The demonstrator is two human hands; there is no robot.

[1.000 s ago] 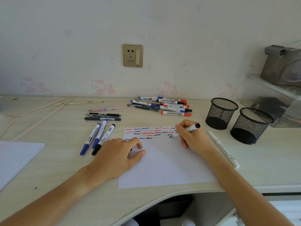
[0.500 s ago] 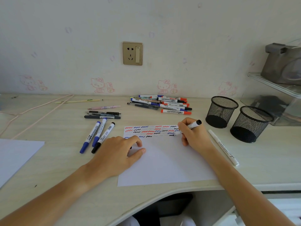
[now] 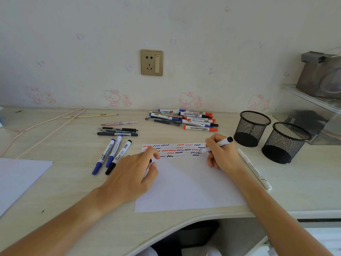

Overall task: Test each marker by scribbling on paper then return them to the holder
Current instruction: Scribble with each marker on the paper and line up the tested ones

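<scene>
A white sheet of paper (image 3: 184,185) lies at the desk's front edge, with rows of red, blue and black squiggles along its top. My right hand (image 3: 223,159) grips a black-ended whiteboard marker (image 3: 222,142), its tip on the paper at the right end of the squiggles. My left hand (image 3: 129,176) rests on the paper's left side, and a small dark cap (image 3: 151,160) shows pinched between thumb and forefinger. Two black mesh holders (image 3: 252,128) (image 3: 285,143) stand at the right; no markers show above their rims.
Three capped markers (image 3: 112,154) lie left of the paper, with dark pens (image 3: 118,131) behind them. A pile of markers (image 3: 186,120) sits near the wall. A white pen (image 3: 254,169) lies right of the paper. Another sheet (image 3: 16,178) is at the far left.
My right hand has edged the marker tip slightly right along the squiggle rows. My left hand's fingers have curled in a little. The other markers have not moved.
</scene>
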